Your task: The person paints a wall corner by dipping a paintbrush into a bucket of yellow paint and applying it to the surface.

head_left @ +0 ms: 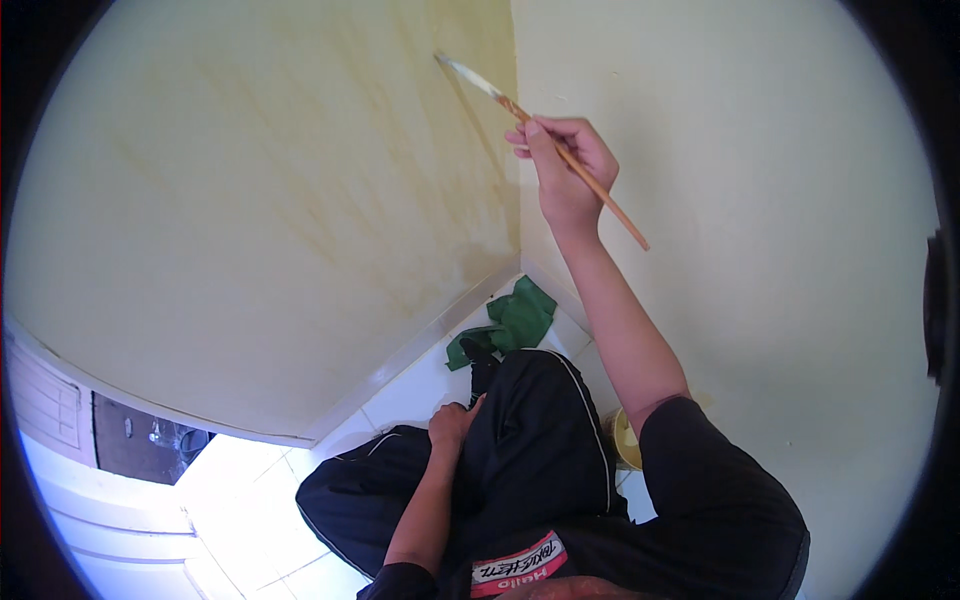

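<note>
My right hand (575, 165) is raised in front of the wall corner, its fingers pinched round the wooden handle of a slim paintbrush (600, 190). The pale, pointed brush head aims up and left, its tip at the left wall (300, 180); whether it touches cannot be told. Brownish-yellow streaks run down that wall. Low between my bent legs, my left hand (453, 422) rests against my black trousers (535, 430), a digit stretched out and no object visible in it. Its other fingers are partly hidden.
A crumpled green cloth (522, 312) lies on the white tiled floor in the corner. Beside my right leg, a yellowish container (627, 440) is partly hidden by my arm. The right wall (740, 200) stands close. At lower left are a dark panel (140, 440) and whitish door-like panelling (110, 540).
</note>
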### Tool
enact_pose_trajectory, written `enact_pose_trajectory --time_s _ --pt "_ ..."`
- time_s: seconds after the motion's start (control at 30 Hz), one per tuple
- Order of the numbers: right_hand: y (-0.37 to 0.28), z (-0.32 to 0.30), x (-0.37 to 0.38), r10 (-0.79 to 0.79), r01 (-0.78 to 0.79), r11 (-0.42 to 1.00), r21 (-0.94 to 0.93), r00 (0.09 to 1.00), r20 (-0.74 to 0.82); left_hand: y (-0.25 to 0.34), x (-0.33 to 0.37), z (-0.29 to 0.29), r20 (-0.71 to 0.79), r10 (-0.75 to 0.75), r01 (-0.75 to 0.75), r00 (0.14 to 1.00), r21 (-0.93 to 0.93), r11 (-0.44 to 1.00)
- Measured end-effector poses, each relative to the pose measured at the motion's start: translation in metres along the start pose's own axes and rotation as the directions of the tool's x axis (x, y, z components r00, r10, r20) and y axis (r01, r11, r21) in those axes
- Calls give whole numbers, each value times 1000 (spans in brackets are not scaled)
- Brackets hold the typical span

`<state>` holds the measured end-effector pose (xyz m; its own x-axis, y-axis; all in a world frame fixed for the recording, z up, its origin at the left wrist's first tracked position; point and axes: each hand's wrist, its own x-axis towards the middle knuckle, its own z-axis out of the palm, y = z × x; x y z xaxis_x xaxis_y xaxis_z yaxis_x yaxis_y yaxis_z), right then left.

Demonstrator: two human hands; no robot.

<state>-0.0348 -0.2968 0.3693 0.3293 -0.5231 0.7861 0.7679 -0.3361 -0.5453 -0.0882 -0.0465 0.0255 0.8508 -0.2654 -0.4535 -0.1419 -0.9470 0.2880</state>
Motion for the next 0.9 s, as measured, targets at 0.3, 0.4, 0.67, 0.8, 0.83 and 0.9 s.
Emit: enact_pose_trajectory --time_s 0.3,0.4,0.67,0.8,0.83,0.9 --pt "35 -81 -112 406 -418 907 -59 902 -150 -5 0 4 -44 16 -17 999 -8 1000" --pt "34 -100 -126 449 -478 875 -76 860 -244 -3 -3 0 -27 23 -23 999 1 1000" --pt "47 -95 -117 295 -343 913 -221 929 -223 -4 8 6 -45 15 -15 999 20 1000" --pt "63 -96 -112 215 -269 909 -320 957 -193 -1 8 6 -17 18 -17 1000 19 1000" --pt "66 -97 -110 216 -272 907 -322 956 -199 1 7 6 -21 14 -14 1000 13 1000" --pt "74 -96 -107 201 -260 914 -312 957 -208 1 7 7 -27 6 -6 1000 9 1000"
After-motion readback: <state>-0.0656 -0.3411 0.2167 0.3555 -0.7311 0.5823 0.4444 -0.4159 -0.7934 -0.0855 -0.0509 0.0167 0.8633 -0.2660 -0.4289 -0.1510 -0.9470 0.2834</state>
